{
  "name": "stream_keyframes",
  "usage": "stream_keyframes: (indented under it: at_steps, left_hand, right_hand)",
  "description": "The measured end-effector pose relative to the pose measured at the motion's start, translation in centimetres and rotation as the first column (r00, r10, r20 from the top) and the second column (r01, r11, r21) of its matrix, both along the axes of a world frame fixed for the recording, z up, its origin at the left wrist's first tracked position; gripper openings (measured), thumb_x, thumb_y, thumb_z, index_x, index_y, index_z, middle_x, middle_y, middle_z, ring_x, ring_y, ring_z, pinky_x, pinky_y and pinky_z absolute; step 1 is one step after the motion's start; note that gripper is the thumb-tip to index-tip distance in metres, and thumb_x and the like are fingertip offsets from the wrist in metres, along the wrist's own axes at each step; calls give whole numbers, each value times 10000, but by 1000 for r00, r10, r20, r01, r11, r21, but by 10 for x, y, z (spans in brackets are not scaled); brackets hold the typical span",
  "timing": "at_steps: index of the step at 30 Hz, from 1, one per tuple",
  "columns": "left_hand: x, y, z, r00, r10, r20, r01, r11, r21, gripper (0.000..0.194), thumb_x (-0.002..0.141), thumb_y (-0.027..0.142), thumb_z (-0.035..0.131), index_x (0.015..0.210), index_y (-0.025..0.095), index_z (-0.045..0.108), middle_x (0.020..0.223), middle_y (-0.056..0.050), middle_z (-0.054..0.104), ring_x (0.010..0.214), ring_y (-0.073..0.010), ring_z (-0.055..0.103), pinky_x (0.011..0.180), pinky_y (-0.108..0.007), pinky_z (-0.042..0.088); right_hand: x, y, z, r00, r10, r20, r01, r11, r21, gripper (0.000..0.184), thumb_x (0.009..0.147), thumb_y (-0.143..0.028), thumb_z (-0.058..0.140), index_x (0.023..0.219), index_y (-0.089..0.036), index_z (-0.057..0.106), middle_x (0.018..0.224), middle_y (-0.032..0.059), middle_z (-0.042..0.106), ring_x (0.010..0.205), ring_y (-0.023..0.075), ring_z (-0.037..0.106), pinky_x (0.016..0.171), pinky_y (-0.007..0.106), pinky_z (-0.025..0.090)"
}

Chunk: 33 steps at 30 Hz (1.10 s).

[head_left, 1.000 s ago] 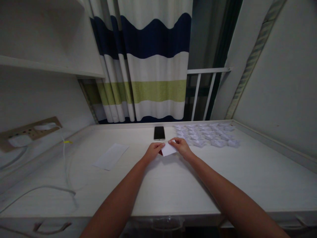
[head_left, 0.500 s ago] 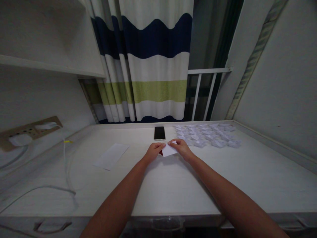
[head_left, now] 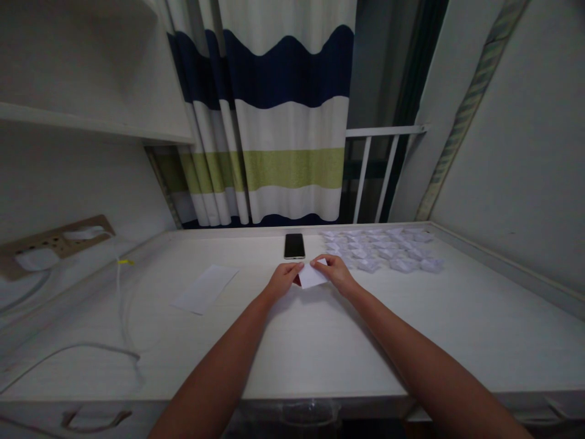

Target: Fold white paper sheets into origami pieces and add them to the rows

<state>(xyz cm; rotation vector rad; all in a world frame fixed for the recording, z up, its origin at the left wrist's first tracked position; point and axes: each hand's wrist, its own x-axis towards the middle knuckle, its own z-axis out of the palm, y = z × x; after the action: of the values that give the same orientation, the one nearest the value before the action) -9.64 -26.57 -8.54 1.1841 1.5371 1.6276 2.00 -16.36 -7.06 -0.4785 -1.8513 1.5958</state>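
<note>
A small folded white piece of paper (head_left: pixel 312 277) is held between both hands over the middle of the desk. My left hand (head_left: pixel 284 278) pinches its left edge, thumb on top. My right hand (head_left: pixel 336 271) grips the right edge the same way, with the thumb lying across the paper. The fingers underneath are mostly hidden. Just beyond the hands lies a dark phone (head_left: pixel 294 246). Several folded white paper pieces (head_left: pixel 381 250) sit in rows at the back right, close to my right hand.
Flat white paper sheets (head_left: pixel 206 289) lie on the left of the white desk (head_left: pixel 320 360). A white cable (head_left: pixel 82 346) crosses the desk's left side, near a power socket strip (head_left: pixel 57 244) on the wall. Behind the desk hangs a striped curtain (head_left: pixel 292 128).
Both hands keep their grip on the paper. My left thumb has shifted very slightly to the left; everything else looks the same.
</note>
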Motion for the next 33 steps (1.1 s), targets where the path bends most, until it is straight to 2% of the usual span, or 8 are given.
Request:
stream_keyframes:
  at_steps: [10, 14, 19, 28, 33]
  left_hand:
    - [0, 2, 1, 1000, -13, 9, 13, 1000, 21, 430, 521, 537, 657, 618, 126, 581, 570, 12, 528, 558, -106, 493, 521, -218, 414]
    - [-1, -1, 4, 997, 43, 71, -46, 998, 49, 401, 558, 507, 645, 666, 124, 594, 598, 10, 536, 570, -102, 489, 543, -221, 416]
    - [-2, -3, 7, 973, 118, 198, -138, 987, 85, 384, 561, 485, 651, 697, 132, 584, 617, 18, 534, 586, -98, 497, 554, -214, 411]
    - [-3, -3, 6, 950, 70, 305, -113, 985, 127, 374, 547, 458, 680, 689, 129, 571, 608, 20, 525, 574, -89, 490, 537, -204, 395]
    - [-5, 0, 4, 945, 52, 321, -103, 984, 145, 363, 547, 446, 679, 657, 124, 552, 583, 20, 513, 559, -87, 477, 533, -202, 383]
  right_hand:
    - [0, 0, -3, 997, 71, 25, -71, 997, -11, 321, 518, -434, 687, 631, -142, 617, 520, -21, 552, 474, 86, 457, 444, 205, 320]
    - [3, -3, 2, 987, 136, -92, -147, 980, -137, 317, 574, -447, 660, 647, -142, 612, 539, -22, 541, 496, 79, 467, 464, 200, 350]
    - [6, -2, 8, 948, 204, -245, -274, 914, -298, 337, 591, -422, 666, 812, -172, 625, 677, 1, 593, 568, 92, 536, 511, 212, 428]
    - [9, -3, 8, 927, 285, -245, -351, 888, -296, 340, 587, -338, 699, 883, -191, 619, 745, 5, 623, 599, 88, 569, 550, 214, 458]
    - [7, 0, 5, 930, 288, -227, -344, 899, -270, 317, 578, -312, 703, 858, -183, 630, 729, 6, 636, 602, 92, 572, 559, 218, 464]
